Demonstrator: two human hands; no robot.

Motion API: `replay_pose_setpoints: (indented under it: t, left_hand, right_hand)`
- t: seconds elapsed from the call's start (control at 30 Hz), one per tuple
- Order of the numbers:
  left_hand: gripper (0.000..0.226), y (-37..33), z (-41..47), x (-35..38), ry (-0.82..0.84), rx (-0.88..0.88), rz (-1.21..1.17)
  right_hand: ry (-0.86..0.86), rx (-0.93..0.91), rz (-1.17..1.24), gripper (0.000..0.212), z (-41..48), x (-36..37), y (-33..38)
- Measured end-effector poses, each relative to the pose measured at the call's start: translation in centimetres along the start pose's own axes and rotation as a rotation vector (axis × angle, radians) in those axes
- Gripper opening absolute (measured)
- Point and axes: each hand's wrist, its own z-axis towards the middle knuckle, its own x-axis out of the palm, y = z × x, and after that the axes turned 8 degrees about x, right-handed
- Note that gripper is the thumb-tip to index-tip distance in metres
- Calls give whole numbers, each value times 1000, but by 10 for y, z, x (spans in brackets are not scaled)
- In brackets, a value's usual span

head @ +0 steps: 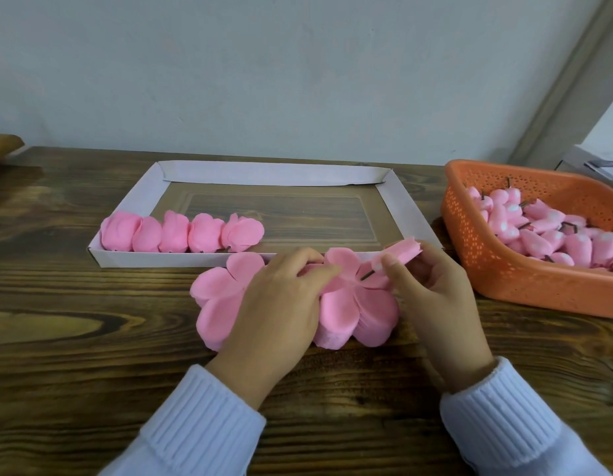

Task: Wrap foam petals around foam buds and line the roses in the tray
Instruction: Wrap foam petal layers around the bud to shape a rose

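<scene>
Two hands: left hand (284, 297) presses the petals (219, 297) flat, right hand (432, 290) pinches a bud (403, 250). Foam likely crushes; hold by the stem (367, 274).

Five pink roses (181, 235) lined in the white tray (263, 173), loose parts nearby

The roses lie side by side, touching, along the tray's near wall at its left end. Flat five-lobed pink foam petals (346, 304) sit stacked on the bench (92, 338) just before the tray. One foam bud (401, 250) on a dark stem tilts over the stack. More foam buds (538, 235) fill the orange basket (504, 276).
</scene>
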Motion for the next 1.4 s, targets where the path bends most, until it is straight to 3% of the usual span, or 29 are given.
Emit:
replay_pose_setpoints:
  t: [0.23,0.57,0.7,1.1,1.4]
  left_hand:
    - [38,0,0,1,-37,-89,-23]
    - [35,0,-1,-1,-15,-56,-41]
    - [43,0,0,0,-30,-82,-24]
    - [35,0,-1,-1,-20,-33,-30]
    - [47,1,-1,-8,85,-12,29]
  right_hand:
    - [-1,-8,7,10,0,0,0]
    - [1,-1,14,11,0,0,1]
    - [3,-3,6,9,-1,0,1]
    - [0,11,2,8,0,-1,1]
    - [0,13,-10,9,0,-1,1]
